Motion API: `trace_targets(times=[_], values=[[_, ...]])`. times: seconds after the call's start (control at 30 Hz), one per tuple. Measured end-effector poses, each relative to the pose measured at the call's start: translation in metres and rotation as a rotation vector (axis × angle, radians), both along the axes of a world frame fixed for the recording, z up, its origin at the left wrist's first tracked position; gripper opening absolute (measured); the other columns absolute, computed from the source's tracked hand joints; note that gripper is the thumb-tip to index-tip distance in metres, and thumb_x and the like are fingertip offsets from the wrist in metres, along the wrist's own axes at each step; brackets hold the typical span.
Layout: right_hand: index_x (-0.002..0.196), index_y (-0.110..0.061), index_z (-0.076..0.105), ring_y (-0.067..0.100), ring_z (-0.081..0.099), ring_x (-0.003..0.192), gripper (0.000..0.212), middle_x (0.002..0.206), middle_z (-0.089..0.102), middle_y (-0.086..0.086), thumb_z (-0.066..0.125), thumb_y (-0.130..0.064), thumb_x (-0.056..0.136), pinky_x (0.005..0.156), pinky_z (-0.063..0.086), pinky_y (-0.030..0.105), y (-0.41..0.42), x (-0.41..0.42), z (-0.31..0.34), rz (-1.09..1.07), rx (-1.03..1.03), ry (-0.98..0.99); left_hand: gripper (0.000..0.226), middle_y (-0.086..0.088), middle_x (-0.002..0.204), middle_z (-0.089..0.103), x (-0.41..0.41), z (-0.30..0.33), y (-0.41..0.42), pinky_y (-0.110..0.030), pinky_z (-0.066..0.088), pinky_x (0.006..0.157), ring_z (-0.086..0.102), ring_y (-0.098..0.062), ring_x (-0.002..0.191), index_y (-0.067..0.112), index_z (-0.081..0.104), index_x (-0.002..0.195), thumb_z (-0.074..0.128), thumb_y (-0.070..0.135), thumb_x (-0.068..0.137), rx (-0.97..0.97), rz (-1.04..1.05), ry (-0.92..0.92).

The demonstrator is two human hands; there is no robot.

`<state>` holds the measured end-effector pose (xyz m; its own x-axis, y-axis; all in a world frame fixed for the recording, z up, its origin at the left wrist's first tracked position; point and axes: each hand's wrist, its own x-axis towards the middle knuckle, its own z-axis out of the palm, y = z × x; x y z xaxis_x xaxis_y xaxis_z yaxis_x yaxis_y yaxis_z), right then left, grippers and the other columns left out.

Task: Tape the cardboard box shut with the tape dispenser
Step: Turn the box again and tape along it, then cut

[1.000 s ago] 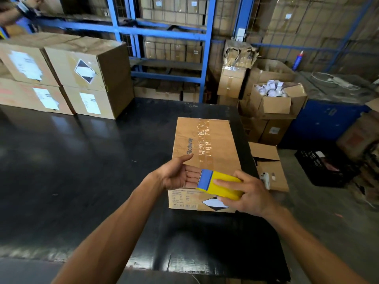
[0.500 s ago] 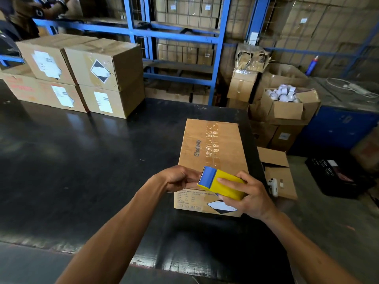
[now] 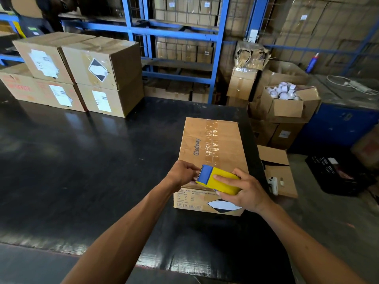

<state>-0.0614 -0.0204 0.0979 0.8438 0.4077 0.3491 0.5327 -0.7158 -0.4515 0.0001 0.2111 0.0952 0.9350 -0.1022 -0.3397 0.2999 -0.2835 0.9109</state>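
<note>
A long cardboard box (image 3: 192, 140) marked "Glodway" lies on the black table (image 3: 82, 160), its flaps down, with clear tape running along the top seam. My right hand (image 3: 244, 191) grips a yellow tape dispenser (image 3: 220, 181) with a blue front end, held over the box's near edge. My left hand (image 3: 182, 174) is at the dispenser's blue mouth, fingers pinched there; the tape end itself is too small to make out. The box's near face shows a printed label and a black-and-white diamond mark.
Stacked cardboard boxes (image 3: 82, 74) stand at the table's far left. Blue shelving (image 3: 215, 37) full of cartons lines the back. Right of the table, open cartons (image 3: 287, 103), one with white tape rolls, a flat carton (image 3: 279, 173) and a black crate (image 3: 336, 177) sit low.
My left hand has gone from open beside the dispenser to pinching at its blue front end. The dispenser stays over the box's near edge. The view has tilted slightly.
</note>
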Motion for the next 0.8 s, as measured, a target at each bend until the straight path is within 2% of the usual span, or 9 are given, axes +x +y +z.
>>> trace_targets(times=[0.07, 0.2, 0.33, 0.5, 0.6, 0.7, 0.8], values=[[0.126, -0.051, 0.058, 0.01, 0.047, 0.069, 0.052, 0.088, 0.04, -0.007, 0.069, -0.059, 0.075, 0.057, 0.038, 0.016, 0.001, 0.003, 0.002, -0.001, -0.078, 0.006, 0.015, -0.005, 0.078, 0.071, 0.002, -0.008, 0.006, -0.028, 0.06, 0.063, 0.066, -0.017, 0.067, 0.001, 0.075, 0.095, 0.061, -0.002, 0.093, 0.093, -0.001, -0.027], [0.127, -0.056, 0.053, 0.011, 0.047, 0.066, 0.053, 0.089, 0.041, -0.007, 0.064, -0.064, 0.076, 0.052, 0.039, 0.019, -0.023, 0.003, 0.004, -0.01, -0.195, 0.048, 0.015, -0.007, 0.075, 0.075, 0.003, -0.031, 0.057, -0.032, 0.06, 0.069, 0.068, -0.02, 0.068, 0.016, 0.077, 0.08, 0.069, 0.006, 0.088, 0.203, 0.106, -0.069], [0.129, -0.055, 0.051, 0.015, 0.053, 0.068, 0.053, 0.096, 0.046, -0.005, 0.055, -0.067, 0.078, 0.051, 0.04, 0.019, -0.045, 0.002, -0.002, 0.042, -0.354, 0.092, 0.015, -0.008, 0.078, 0.075, -0.016, -0.054, 0.089, -0.033, 0.06, 0.07, 0.07, -0.021, 0.071, 0.016, 0.076, 0.087, 0.065, 0.006, 0.091, 0.238, 0.162, -0.121], [0.123, -0.046, 0.061, 0.012, 0.047, 0.056, 0.051, 0.089, 0.043, -0.007, 0.065, -0.059, 0.074, 0.045, 0.032, 0.02, -0.04, 0.01, -0.003, 0.056, -0.51, 0.07, 0.016, -0.005, 0.084, 0.077, -0.026, -0.073, 0.069, -0.019, 0.054, 0.062, 0.068, -0.011, 0.067, 0.014, 0.078, 0.097, 0.064, 0.007, 0.092, 0.197, 0.197, -0.195], [0.123, -0.044, 0.062, 0.012, 0.046, 0.055, 0.052, 0.088, 0.039, -0.009, 0.069, -0.057, 0.073, 0.043, 0.034, 0.02, -0.042, 0.009, 0.001, 0.062, -0.533, 0.072, 0.017, -0.007, 0.09, 0.077, -0.027, -0.078, 0.063, -0.019, 0.052, 0.067, 0.063, -0.003, 0.063, 0.013, 0.078, 0.1, 0.065, 0.006, 0.091, 0.168, 0.243, -0.207], [0.123, -0.045, 0.062, 0.013, 0.044, 0.054, 0.052, 0.088, 0.044, -0.006, 0.063, -0.061, 0.074, 0.042, 0.032, 0.021, -0.041, 0.01, 0.0, 0.057, -0.586, 0.077, 0.018, -0.006, 0.089, 0.077, -0.03, -0.08, 0.06, -0.013, 0.05, 0.067, 0.059, 0.008, 0.057, 0.013, 0.078, 0.103, 0.066, 0.007, 0.091, 0.188, 0.253, -0.24], [0.122, -0.045, 0.062, 0.011, 0.039, 0.054, 0.052, 0.088, 0.046, -0.005, 0.066, -0.06, 0.072, 0.045, 0.029, 0.022, -0.04, 0.01, -0.003, 0.042, -0.615, 0.078, 0.018, -0.004, 0.091, 0.077, -0.031, -0.08, 0.06, -0.013, 0.053, 0.072, 0.063, 0.003, 0.066, 0.011, 0.077, 0.106, 0.066, 0.007, 0.091, 0.215, 0.247, -0.269]])
